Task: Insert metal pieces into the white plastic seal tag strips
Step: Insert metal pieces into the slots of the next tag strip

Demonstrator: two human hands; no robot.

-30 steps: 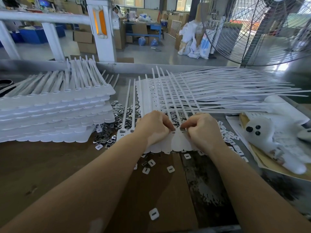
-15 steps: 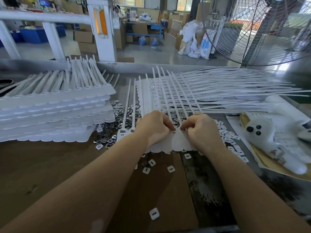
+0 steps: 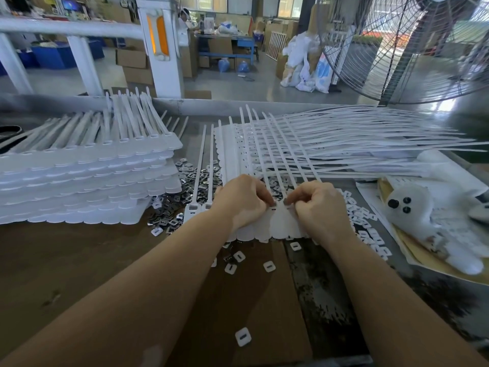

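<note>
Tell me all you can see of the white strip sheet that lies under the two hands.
The strip sheet is white plastic: flat tags joined side by side with a scalloped near edge, and long thin tails running away over the far pile. It lies flat on the table. The left hand and right hand press on it, fingertips at the tag slots.

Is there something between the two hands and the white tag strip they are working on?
Nothing visible. The left hand and right hand both rest directly on the tag strip, fingertips curled at its slots. Whether they pinch a metal piece is hidden.
</note>
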